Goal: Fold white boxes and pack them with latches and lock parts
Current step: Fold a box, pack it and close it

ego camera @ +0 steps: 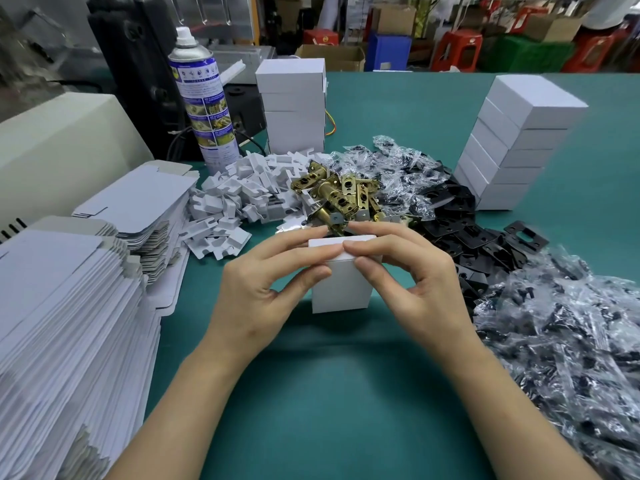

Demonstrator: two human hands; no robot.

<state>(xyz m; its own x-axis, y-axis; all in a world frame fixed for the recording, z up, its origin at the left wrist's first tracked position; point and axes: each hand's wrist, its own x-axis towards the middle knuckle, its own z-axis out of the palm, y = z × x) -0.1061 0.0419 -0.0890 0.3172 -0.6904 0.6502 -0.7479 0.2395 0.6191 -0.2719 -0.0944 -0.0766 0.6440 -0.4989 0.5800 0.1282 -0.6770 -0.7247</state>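
1. The green table (346, 393) fills most of what you see.
2. On your left sits a tall pile of flat box sheets (62, 323). A lower pile of flat sheets (138, 199) lies just behind it.
3. On your right is a big heap of clear bags (571, 341) with small black parts inside.
4. A tall stack of folded white boxes (512, 143) stands far to the right. Another stack of white boxes (294, 109) stands at the back, near the middle.
5. A heap of white card pieces (235, 199) lies in front of that back stack.
6. Flat black plates (485, 237) lie spread between the bags and the middle.
7. A pile of gold metal latches (339, 195) sits in the middle, between the card pieces and the black plates.
8. A spray can (204, 98) stands upright behind the card pieces.
9. Your left hand (263, 285) and your right hand (412, 275) both pinch one white box (341, 289). Fingers curl over its top flap and thumbs press its front.
10. That box stands upright on the table, just in front of the latches.
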